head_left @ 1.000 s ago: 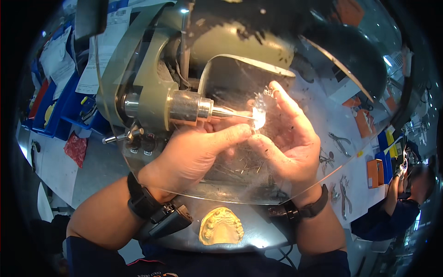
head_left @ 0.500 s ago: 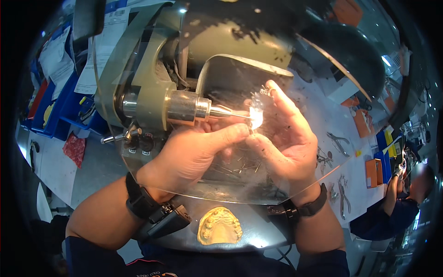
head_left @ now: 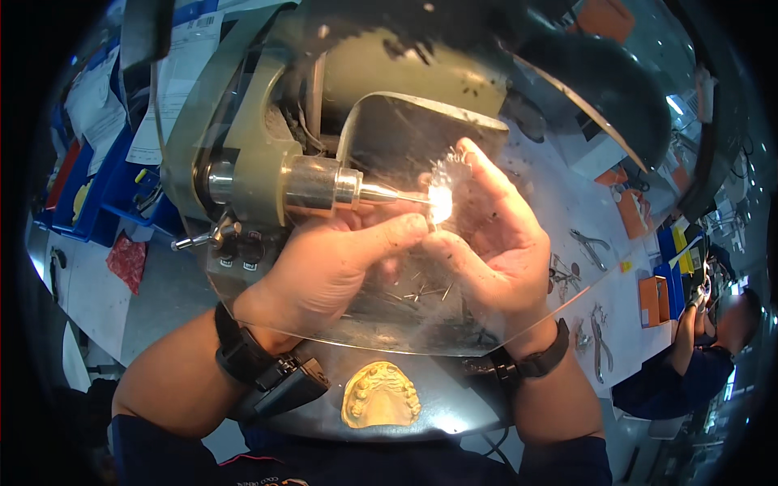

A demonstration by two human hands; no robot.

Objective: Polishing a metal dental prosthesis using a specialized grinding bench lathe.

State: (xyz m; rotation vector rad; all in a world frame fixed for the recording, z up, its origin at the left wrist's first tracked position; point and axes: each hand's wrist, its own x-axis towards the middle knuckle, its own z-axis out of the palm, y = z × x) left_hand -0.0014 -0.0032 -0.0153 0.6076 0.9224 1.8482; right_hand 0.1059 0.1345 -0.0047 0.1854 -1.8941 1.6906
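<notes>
Though central, silvery piece [head_left: 442,194] (glare-white) partly indistinct

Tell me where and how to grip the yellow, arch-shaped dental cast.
I'd grip the yellow, arch-shaped dental cast across its left and right outer walls, coming from the person's side. It lies teeth up, straight edge toward the person, so the flanks are likely holds clear of the teeth. The clear, curved shield shows just beyond its rounded end, so that side looks tighter.

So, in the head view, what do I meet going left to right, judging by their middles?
Crumpled red item, left hand, metal piece, right hand, pliers, nearest orange bin, co-worker's hand.
</notes>
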